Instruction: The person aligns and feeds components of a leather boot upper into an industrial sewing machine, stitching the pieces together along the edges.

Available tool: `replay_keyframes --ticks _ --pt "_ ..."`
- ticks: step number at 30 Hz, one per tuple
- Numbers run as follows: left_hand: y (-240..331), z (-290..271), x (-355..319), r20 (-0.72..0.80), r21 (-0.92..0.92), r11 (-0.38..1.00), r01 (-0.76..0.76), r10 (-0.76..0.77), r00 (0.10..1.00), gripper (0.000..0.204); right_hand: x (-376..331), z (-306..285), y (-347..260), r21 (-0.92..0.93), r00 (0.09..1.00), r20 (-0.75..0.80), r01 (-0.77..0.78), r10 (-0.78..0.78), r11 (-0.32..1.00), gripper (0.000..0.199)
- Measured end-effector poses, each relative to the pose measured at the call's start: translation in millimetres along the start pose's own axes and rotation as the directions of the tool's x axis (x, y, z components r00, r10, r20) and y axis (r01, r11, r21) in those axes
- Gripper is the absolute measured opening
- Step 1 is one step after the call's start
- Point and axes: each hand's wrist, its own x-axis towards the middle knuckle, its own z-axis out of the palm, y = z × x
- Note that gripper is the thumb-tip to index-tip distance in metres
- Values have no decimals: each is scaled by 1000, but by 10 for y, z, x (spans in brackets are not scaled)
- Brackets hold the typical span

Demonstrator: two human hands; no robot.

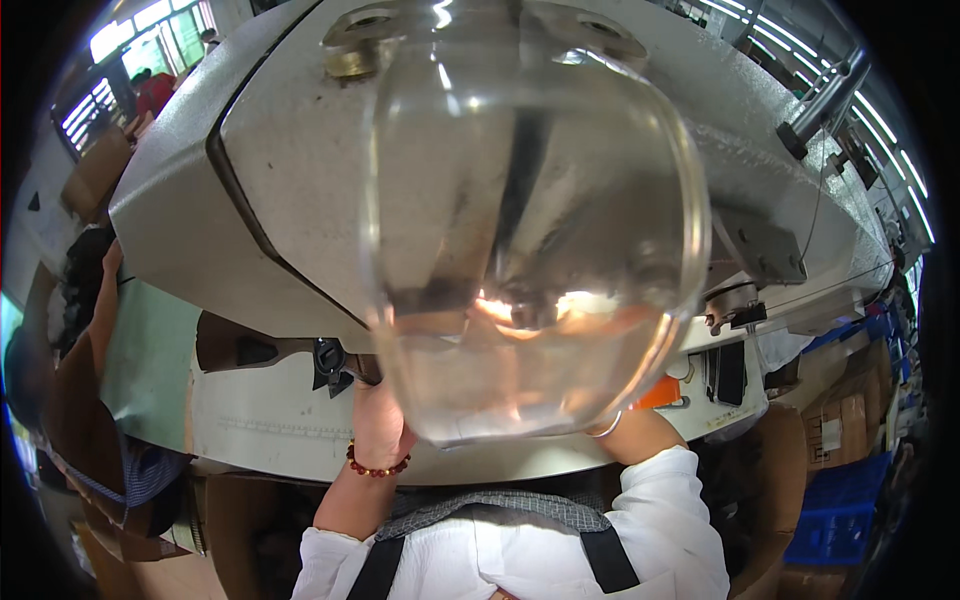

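A clear, curved plastic guard (540, 230) on a pale sewing machine (300, 170) fills the middle of the view and blurs what lies behind it. My left hand (383, 420), with a red bead bracelet at the wrist, reaches up behind its left edge beside a dark brown, smooth piece (255, 345) with a black part (330, 365) on it. Whether the hand touches that piece I cannot tell. My right hand (612, 432) goes behind the guard from the right, a bangle at its wrist. The fingers of both hands are hidden or smeared by the plastic.
A pale worktable (270, 430) with a printed ruler scale runs under the machine. An orange item (658, 393) and a black flat object (728, 373) lie at the right. Blue crates (835, 515) and cardboard boxes (845, 430) stand beyond. Another person's arm (103, 310) shows at the left.
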Motion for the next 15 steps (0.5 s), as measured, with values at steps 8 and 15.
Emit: replay_keyframes --ticks 8,15 --pt "0 -8 55 -34 69 996 -52 54 998 35 -38 52 44 301 985 28 -172 172 938 25" --pt "62 45 38 -53 27 997 70 -69 996 37 -273 159 164 618 959 100 -269 266 738 31"
